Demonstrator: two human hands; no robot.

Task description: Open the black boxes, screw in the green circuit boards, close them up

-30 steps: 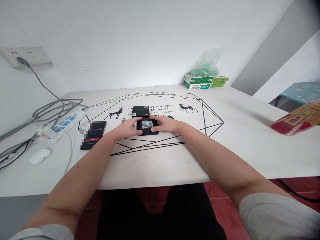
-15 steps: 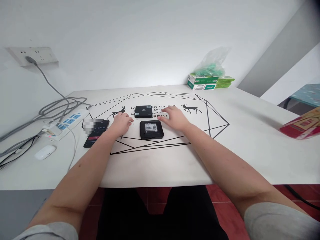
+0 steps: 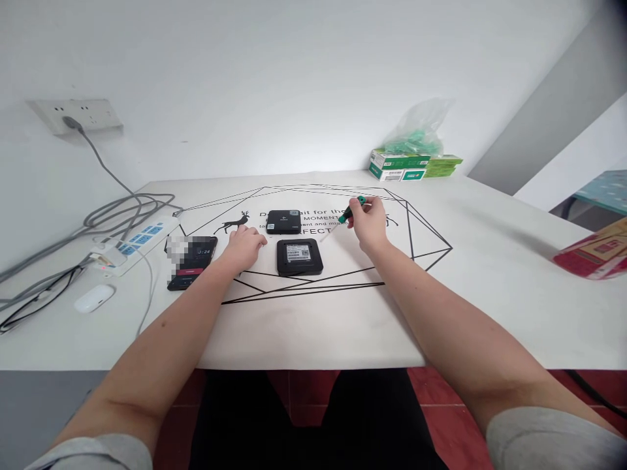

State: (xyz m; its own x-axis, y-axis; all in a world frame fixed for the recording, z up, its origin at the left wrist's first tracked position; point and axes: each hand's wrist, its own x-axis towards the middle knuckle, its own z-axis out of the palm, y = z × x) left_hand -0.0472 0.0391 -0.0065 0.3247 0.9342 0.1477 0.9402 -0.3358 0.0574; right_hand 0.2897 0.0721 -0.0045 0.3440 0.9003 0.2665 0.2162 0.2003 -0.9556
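In my right hand (image 3: 369, 222) is a screwdriver (image 3: 353, 207) with a green and black handle, gripped between the fingers. Its thin shaft slants down and left, the tip ending just right of a black square case part (image 3: 300, 258). That part carries a white label and lies flat on the mat. Behind it rests a second black square piece (image 3: 284, 222) with small stickers on its corners. My left hand (image 3: 245, 248) lies on the mat left of both pieces, fingers loosely bent and apart, with nothing visible in them.
To the left are a phone (image 3: 193, 261), a white earbud case (image 3: 94, 298), a power strip (image 3: 142, 245) and coiled grey cables (image 3: 122, 209). Green and white boxes (image 3: 399, 166) stand at the back wall under a plastic bag (image 3: 416, 130). A red package (image 3: 590, 254) sits at the right.
My right hand has moved right and up from beside the black pieces and now holds the screwdriver. My left hand stays in nearly the same spot. The view has shifted slightly.
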